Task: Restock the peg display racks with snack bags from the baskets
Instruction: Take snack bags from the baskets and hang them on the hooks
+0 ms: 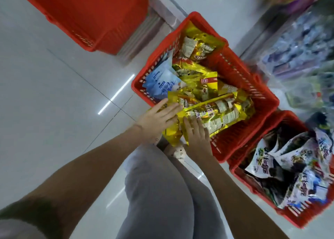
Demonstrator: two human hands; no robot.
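Head view: a red basket [233, 65] on a pale tiled floor [45, 94] is seen filled with yellow snack bags [213, 112], with a blue bag [162, 81] tucked along its left wall. At the basket's near corner, a bundle of the yellow bags is pressed between two hands and juts out over the rim. The left hand [157, 119] is laid flat on the bundle with fingers straight, and the right hand [197, 137] is spread over its lower end the same way. Neither hand is clenched, and it cannot be told whether the thumbs are hooked underneath. A second red basket [292, 218] of white and dark bags [292, 166] is set against the first basket's right side. A third red basket [86, 12] is seen farther off at the left. Blurred display racks [298, 54] are lined along the right.
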